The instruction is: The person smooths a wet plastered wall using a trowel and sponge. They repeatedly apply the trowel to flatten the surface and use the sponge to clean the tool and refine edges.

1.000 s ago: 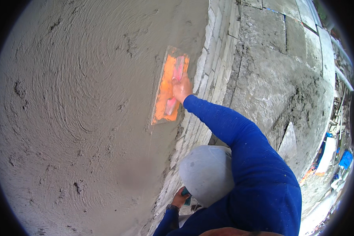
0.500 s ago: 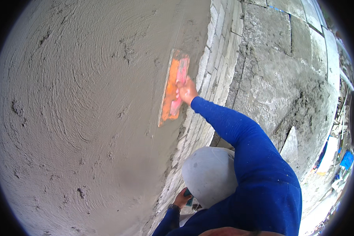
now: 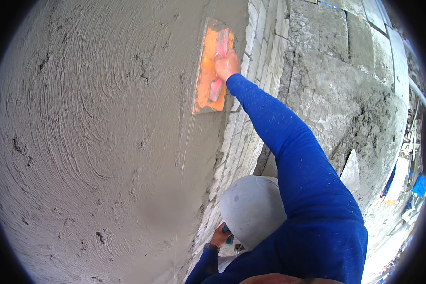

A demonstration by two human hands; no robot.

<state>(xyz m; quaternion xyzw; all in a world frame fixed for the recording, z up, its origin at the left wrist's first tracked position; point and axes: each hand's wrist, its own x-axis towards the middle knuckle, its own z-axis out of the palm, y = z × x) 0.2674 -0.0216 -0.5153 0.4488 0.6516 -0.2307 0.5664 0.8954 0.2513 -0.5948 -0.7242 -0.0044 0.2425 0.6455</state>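
Observation:
My right hand is wrapped round the pink handle of an orange plastering float. The float's plate lies against the wet grey plaster, close to its right border with the bare blockwork. Mortar smears its face and edges. Lower down, my left hand is closed on a dark teal grip; what the grip belongs to is mostly hidden behind a rounded pale grey shape, which looks like my bent knee.
A rough, mortar-splashed concrete surface runs along the right, with a pointed grey slab piece on it. Beyond its edge lie scattered debris and a blue object. Curved trowel ridges and small pits mark the plaster.
My right hand has slid the float upward along the plaster's right border, and my right arm has stretched out further. My left hand has hardly moved.

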